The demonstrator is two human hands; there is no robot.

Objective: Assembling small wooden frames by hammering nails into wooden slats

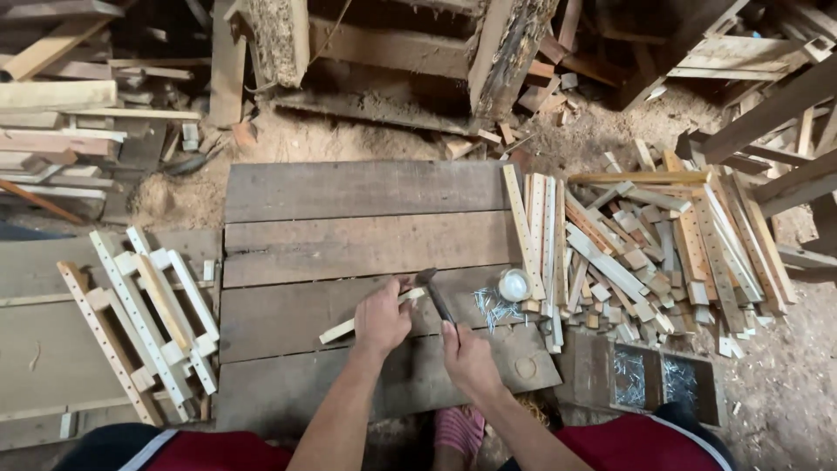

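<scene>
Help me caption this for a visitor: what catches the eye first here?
At the centre, the left hand presses a pale wooden strip onto a platform of dark boards, while the right hand grips a hammer raised over it. Just right lies a big heap of short wood strips, with loose nails at its edge. On the left rest finished slatted frames.

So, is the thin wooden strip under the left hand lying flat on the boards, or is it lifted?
Lying flat. The wooden strip rests on the plank platform, the left hand pressing on it.
</scene>
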